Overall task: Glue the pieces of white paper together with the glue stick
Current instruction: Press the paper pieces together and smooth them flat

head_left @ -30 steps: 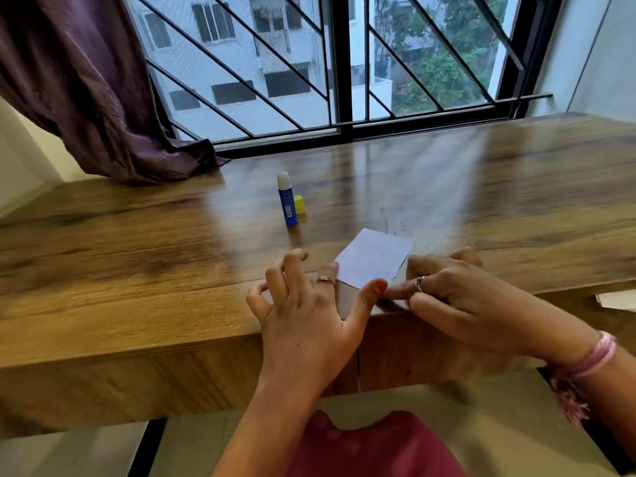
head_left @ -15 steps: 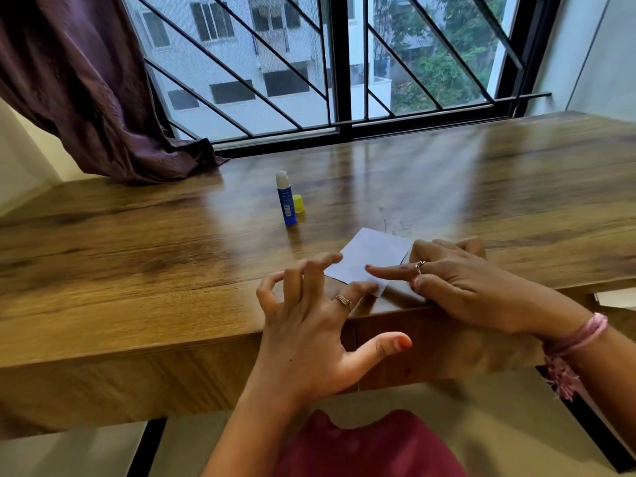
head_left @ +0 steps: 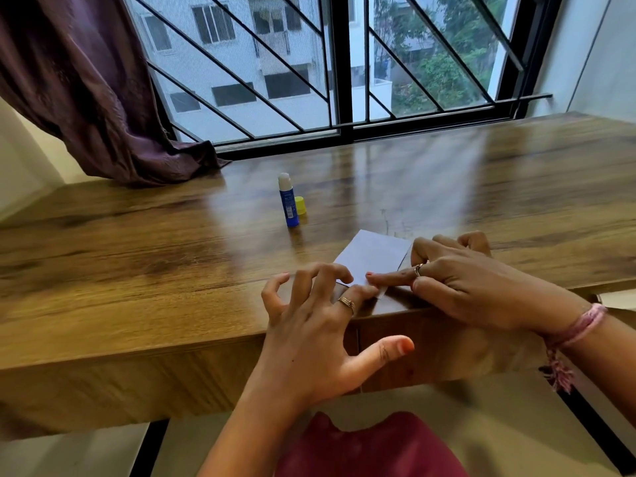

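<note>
Pressing the paper flat at the near tabletop edge, so I'd call this the bond/smooth step, glue probably already on, though no glue line is visible from here. My right hand lies on the paper's right side, index finger stretched out flat across the near edge, other fingers curled, holding nothing. My left hand hovers at the near-left corner, fingers spread and bent, thumb out over the tabletop edge, ring finger tip seemingly touching the corner; nothing gripped. Can't tell how many sheets are stacked, or whether the narrow strip showing at the near corner is a second piece. Next move, my guess: run a fingertip along the overlap with firm even pressure while the other hand pins the sheet so it doesn't skate on the glossy wood, then check the edges. Glue stick stands upright, uncapped, well beyond the paper toward the window; yellow cap just beside it, needs to go back on. Surface: varnished wood-grain, reflective. Room: barred window ahead, purple curtain left, another pale sheet at the far right.
</note>
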The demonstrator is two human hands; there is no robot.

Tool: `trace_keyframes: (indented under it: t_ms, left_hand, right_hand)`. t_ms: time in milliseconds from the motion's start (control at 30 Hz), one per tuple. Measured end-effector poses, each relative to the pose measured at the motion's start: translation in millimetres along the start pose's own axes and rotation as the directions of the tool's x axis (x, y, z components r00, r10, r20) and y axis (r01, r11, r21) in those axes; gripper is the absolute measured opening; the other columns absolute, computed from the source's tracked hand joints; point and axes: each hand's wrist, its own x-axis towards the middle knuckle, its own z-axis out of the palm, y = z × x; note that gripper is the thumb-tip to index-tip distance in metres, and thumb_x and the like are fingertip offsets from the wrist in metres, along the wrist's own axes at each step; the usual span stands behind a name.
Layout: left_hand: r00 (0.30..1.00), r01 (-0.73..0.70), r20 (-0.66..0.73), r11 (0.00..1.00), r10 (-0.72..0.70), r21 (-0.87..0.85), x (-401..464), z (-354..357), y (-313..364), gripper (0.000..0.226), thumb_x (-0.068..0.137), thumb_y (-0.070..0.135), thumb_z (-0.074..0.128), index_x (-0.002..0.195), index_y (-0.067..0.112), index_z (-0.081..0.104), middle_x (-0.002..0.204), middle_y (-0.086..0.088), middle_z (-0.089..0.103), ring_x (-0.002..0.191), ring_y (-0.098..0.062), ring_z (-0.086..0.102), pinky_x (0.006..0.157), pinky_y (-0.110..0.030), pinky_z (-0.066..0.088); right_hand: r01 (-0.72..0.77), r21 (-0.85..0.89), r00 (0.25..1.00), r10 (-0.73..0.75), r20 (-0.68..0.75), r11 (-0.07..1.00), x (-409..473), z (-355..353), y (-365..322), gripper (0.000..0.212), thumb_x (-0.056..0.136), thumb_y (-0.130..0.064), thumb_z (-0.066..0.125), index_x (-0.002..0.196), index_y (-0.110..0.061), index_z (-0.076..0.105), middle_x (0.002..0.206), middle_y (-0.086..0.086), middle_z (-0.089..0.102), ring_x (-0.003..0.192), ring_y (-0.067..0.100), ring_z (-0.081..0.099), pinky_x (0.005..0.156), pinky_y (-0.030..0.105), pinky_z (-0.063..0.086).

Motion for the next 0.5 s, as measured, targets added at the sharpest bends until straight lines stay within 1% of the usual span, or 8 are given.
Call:
trace_keyframes:
  t_ms: [33,67,100,133,167,233,367,500]
  left_hand:
    - [1.0,0.0,-0.003,1.0,0.0,0.0,-0.1,0.0,-0.1,0.068,0.077,0.085,0.026,0.117,0.041,0.059,0.12,0.01,0.046,0.124,-0.013,0.039,0.102,-0.045,0.013]
    - [1.0,0.001,-0.007,1.0,-0.001,-0.001,0.0,0.0,0.1,0.068,0.078,0.085,0.025,0.117,0.041,0.059,0.119,0.01,0.047,0.123,-0.012,0.039,0.101,-0.044,0.013]
    - [1.0,0.003,-0.012,1.0,-0.003,-0.003,-0.2,0.1,0.2,0.068,0.078,0.085,0.025,0.116,0.041,0.06,0.118,0.011,0.047,0.122,-0.01,0.04,0.102,-0.045,0.014]
    - [1.0,0.002,-0.016,1.0,-0.002,-0.01,-0.3,0.3,0.3,0.068,0.078,0.085,0.025,0.115,0.041,0.06,0.116,0.012,0.047,0.12,-0.008,0.04,0.102,-0.045,0.014]
    - [1.0,0.0,-0.021,1.0,0.0,-0.016,-0.4,0.7,0.5,0.067,0.078,0.085,0.025,0.114,0.041,0.061,0.115,0.013,0.047,0.119,-0.007,0.04,0.102,-0.045,0.014]
    - [1.0,-0.005,-0.03,1.0,0.005,-0.02,-0.2,1.5,0.7,0.067,0.079,0.085,0.025,0.113,0.041,0.061,0.113,0.014,0.047,0.117,-0.005,0.039,0.102,-0.046,0.014]
    - [0.999,-0.015,-0.04,1.0,0.014,-0.021,0.4,2.5,-0.1,0.067,0.079,0.084,0.025,0.113,0.04,0.062,0.113,0.014,0.048,0.116,-0.006,0.04,0.101,-0.045,0.014]
    - [0.999,-0.016,-0.039,1.0,0.016,-0.02,0.3,2.9,-0.8,0.066,0.079,0.084,0.026,0.114,0.041,0.061,0.113,0.014,0.049,0.117,-0.008,0.04,0.1,-0.045,0.015]
  right_hand:
    - [-0.012,0.003,1.0,0.012,0.003,1.0,1.0,-0.3,2.0,0.047,0.088,-0.05,0.017,0.083,-0.04,0.063,0.087,-0.014,0.04,0.091,-0.006,0.035,0.088,0.034,0.026]
    - [-0.031,0.001,0.999,0.031,0.008,1.0,2.6,-2.1,5.2,0.049,0.086,-0.053,0.014,0.094,-0.05,0.062,0.086,-0.015,0.039,0.09,-0.006,0.035,0.087,0.034,0.025]
    - [-0.056,-0.018,0.998,0.056,0.012,0.998,4.1,-5.0,10.4,0.048,0.085,-0.055,0.01,0.107,-0.064,0.051,0.086,-0.017,0.038,0.088,-0.004,0.035,0.085,0.032,0.022]
    - [-0.084,-0.047,0.996,0.085,0.006,0.995,6.0,-8.0,17.9,0.044,0.086,-0.055,0.006,0.112,-0.074,0.036,0.085,-0.018,0.036,0.088,-0.003,0.036,0.081,0.031,0.018]
    - [-0.113,-0.072,0.994,0.112,-0.014,0.991,7.6,-10.6,26.6,0.04,0.086,-0.054,0.004,0.109,-0.079,0.027,0.084,-0.019,0.036,0.091,0.0,0.038,0.077,0.031,0.015]
    - [-0.153,-0.086,0.987,0.148,-0.064,0.984,9.7,-13.6,41.1,0.039,0.086,-0.053,0.002,0.102,-0.082,0.023,0.083,-0.018,0.038,0.094,0.003,0.041,0.072,0.032,0.012]
    - [-0.155,-0.006,0.982,0.153,-0.109,0.988,11.8,-10.9,45.1,0.041,0.076,-0.059,0.001,0.077,-0.09,0.029,0.082,-0.015,0.042,0.09,0.004,0.043,0.072,0.034,0.014]
    - [-0.164,0.16,0.977,0.182,-0.11,0.973,14.5,-8.4,44.1,0.043,0.081,-0.055,0.01,0.073,-0.08,0.043,0.082,-0.011,0.046,0.088,0.005,0.045,0.085,0.04,0.027]
